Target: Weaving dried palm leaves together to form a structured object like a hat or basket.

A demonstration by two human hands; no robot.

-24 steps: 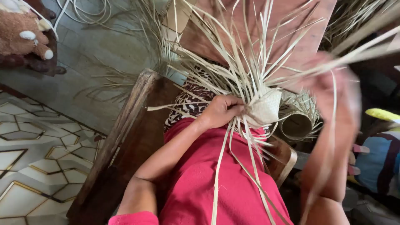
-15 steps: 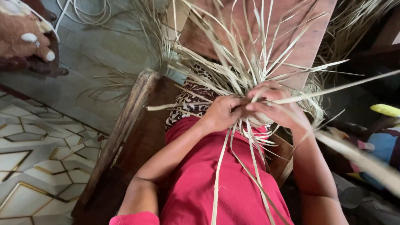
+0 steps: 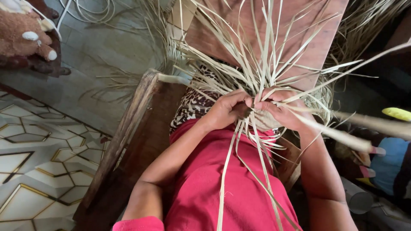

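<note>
A bundle of pale dried straw strips (image 3: 261, 68) fans out upward and sideways from a woven knot in my lap. My left hand (image 3: 227, 109) pinches the strips at the knot from the left, fingers curled on them. My right hand (image 3: 280, 111) grips the same knot from the right, fingertips meeting the left hand's. Several loose strips (image 3: 239, 171) hang down over my red clothing (image 3: 218, 184). The woven part itself is mostly hidden behind my fingers.
I sit on a dark wooden seat with a rail (image 3: 124, 137) at my left. A patterned tile floor (image 3: 38, 158) lies to the left, a plush toy (image 3: 25, 34) at top left, a reddish board (image 3: 299, 30) ahead, coloured items (image 3: 394, 158) on the right.
My right hand came down from a raised, blurred position at the right and closed on the straw knot beside my left hand. The left hand stayed at the knot.
</note>
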